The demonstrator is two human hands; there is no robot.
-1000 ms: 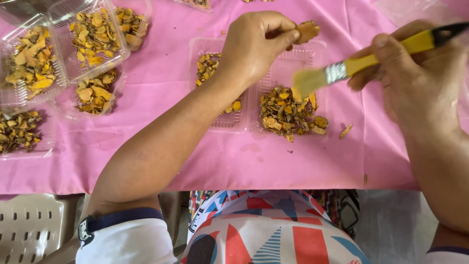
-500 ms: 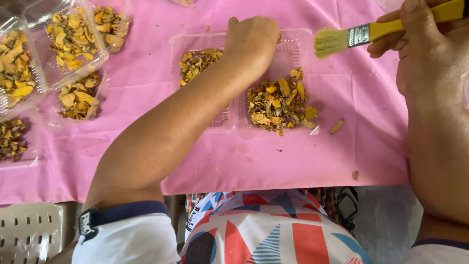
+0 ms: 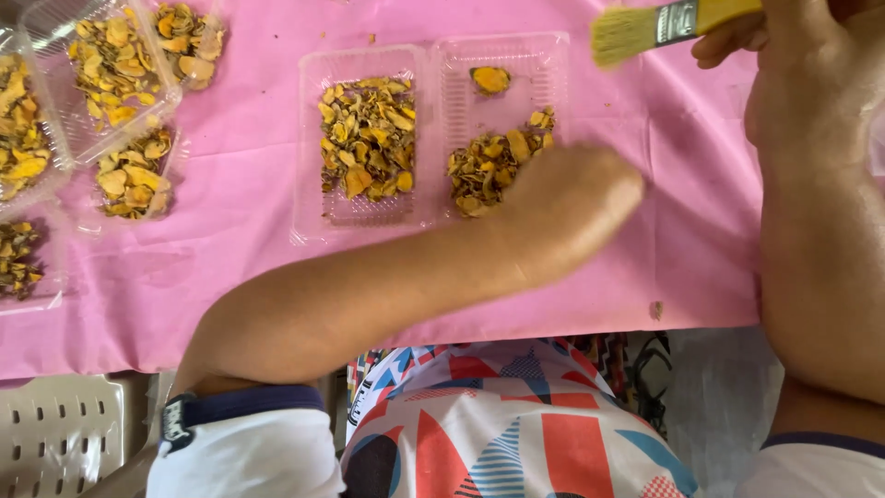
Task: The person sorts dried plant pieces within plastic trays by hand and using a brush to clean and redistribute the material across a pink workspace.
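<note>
- Our right hand [image 3: 811,65] is wrapped around a yellow brush [image 3: 659,26], fingers pinching the handle, bristles sticking out to the left of the grip.
- Our left hand [image 3: 567,207] is down over the near edge of the right tray [image 3: 498,129], blurry, so we can't tell if the fingers are spread or pinching anything.
- The dried slices [image 3: 493,161] sit just beyond that hand, touching or nearly so.
- One lone slice [image 3: 489,79] lies further out, below-left of the bristles.
- Left tray [image 3: 364,138] is beside it, all on a pink cloth [image 3: 240,240].

Left hand [image 3: 567,207] low (right hand [image 3: 793,46] raised)
</note>
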